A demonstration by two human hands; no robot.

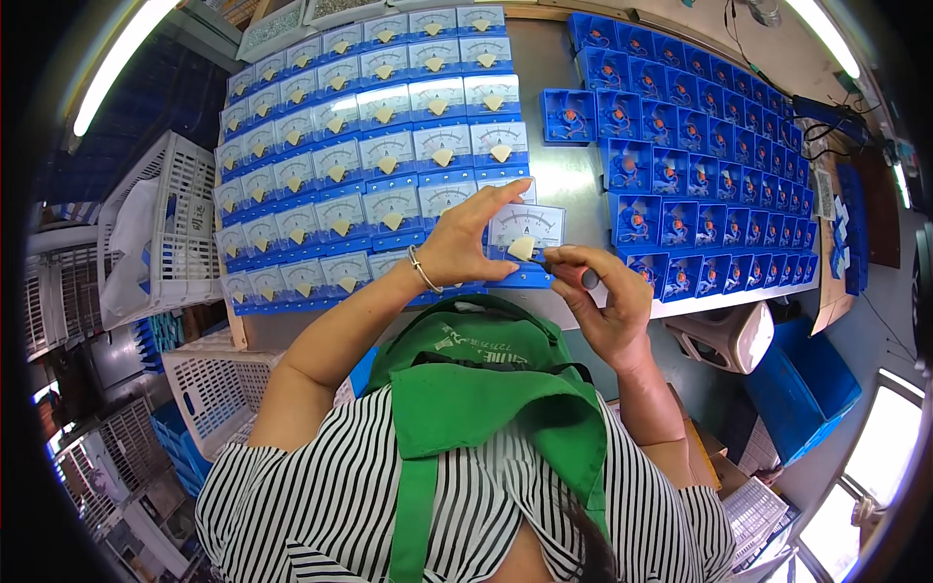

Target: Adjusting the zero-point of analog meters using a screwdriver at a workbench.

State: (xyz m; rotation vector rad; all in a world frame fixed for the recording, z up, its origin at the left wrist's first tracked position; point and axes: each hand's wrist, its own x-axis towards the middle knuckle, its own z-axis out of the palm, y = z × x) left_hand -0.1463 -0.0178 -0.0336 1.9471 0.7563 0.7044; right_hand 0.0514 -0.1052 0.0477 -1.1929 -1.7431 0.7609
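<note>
A white-faced panel meter in a blue housing sits at the near edge of the bench, with a cream triangular label low on its dial. The left hand grasps the meter from its left side, fingers spread over its top edge. The right hand, just right of the meter, is clenched around a thin dark tool whose tip touches the meter's lower right corner. Left of and behind the meter lie rows of finished meters, each white-faced with the same cream label. Right of the meter stand rows of open blue housings showing orange parts inside. Far left of the meter, off the bench, are white plastic crates; one holds a white bag.
</note>
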